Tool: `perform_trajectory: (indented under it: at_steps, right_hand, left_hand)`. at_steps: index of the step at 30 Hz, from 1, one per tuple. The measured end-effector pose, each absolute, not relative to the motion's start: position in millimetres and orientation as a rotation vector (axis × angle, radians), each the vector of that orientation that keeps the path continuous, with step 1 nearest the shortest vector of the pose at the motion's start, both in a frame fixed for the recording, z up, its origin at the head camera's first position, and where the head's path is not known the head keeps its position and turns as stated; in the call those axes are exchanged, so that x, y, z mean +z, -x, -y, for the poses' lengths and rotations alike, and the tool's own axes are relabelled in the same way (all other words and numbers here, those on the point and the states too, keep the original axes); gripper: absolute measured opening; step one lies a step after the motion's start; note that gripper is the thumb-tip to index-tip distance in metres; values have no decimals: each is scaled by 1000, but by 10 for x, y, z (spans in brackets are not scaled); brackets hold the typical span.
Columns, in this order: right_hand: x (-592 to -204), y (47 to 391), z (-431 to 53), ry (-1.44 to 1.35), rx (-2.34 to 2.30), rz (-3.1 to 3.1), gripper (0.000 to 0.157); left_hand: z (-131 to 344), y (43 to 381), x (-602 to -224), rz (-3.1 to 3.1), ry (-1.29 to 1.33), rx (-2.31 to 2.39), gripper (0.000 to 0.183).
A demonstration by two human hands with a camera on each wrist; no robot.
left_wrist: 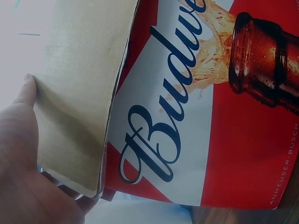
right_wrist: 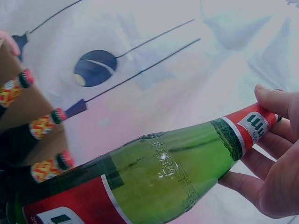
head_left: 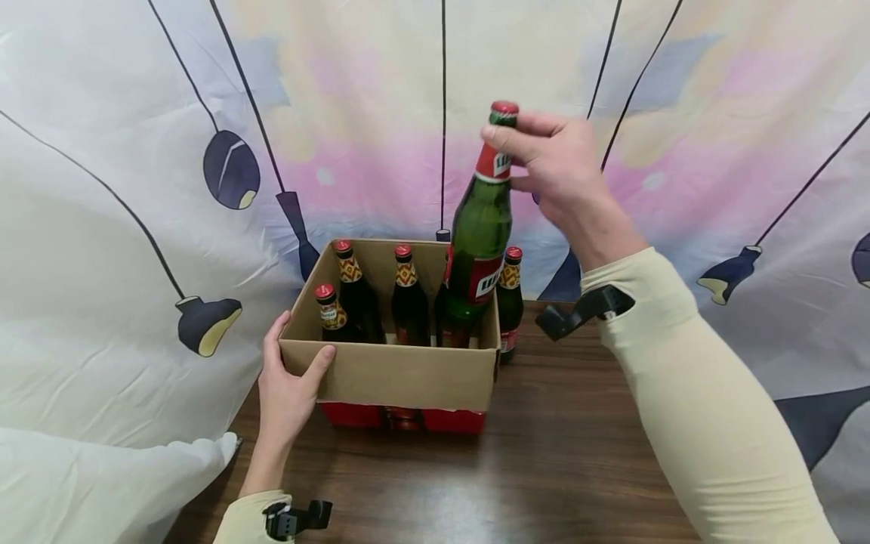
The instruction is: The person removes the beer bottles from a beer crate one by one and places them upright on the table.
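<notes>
My right hand [head_left: 564, 166] grips a green glass beer bottle [head_left: 481, 215] by its neck. The bottle has a red cap and red labels; it tilts slightly, with its lower end at the right side of an open cardboard box [head_left: 408, 374]. In the right wrist view, thumb and fingers wrap the bottle's red neck label. At the box's front left corner, my left hand [head_left: 288, 397] holds the cardboard, thumb on the front flap [left_wrist: 79, 93] and fingers round the side. Several dark bottles [head_left: 360, 302] with red caps and patterned neck labels stand inside. The green bottle partly hides others.
Another dark bottle [head_left: 510, 302] stands outside the box, against its right side. Under everything is a dark wooden table [head_left: 564, 446]. A pale patterned curtain [head_left: 381, 98] hangs close behind the box, and white cloth [head_left: 102, 483] lies at the left.
</notes>
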State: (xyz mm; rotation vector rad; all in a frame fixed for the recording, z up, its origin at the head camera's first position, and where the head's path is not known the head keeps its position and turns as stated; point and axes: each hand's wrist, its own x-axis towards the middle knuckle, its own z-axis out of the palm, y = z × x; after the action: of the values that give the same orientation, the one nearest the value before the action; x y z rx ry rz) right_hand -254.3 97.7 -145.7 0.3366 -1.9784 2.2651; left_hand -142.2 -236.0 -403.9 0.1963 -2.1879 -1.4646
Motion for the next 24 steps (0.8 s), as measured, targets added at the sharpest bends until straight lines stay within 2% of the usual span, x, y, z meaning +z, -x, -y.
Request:
perform_trajectory:
  at_steps: [7, 12, 17, 24]
  right_hand:
    - [-1149, 2518, -1265, -302, 2325, 1795, 35]
    - [-1119, 2495, -1477, -293, 2276, 1819, 37]
    - [-1301, 2526, -1637, -203, 2249, 1898, 44]
    - [-1830, 2597, -1812, -91, 2151, 2069, 49]
  left_hand:
    - [2349, 1419, -4049, 2186, -189, -1481, 86]
    - [2370, 1408, -4038, 2183, -199, -1476, 87]
    - [2401, 1406, -4025, 2175, -207, -1464, 87]
    - [2403, 1386, -4039, 2181, -225, -1462, 86]
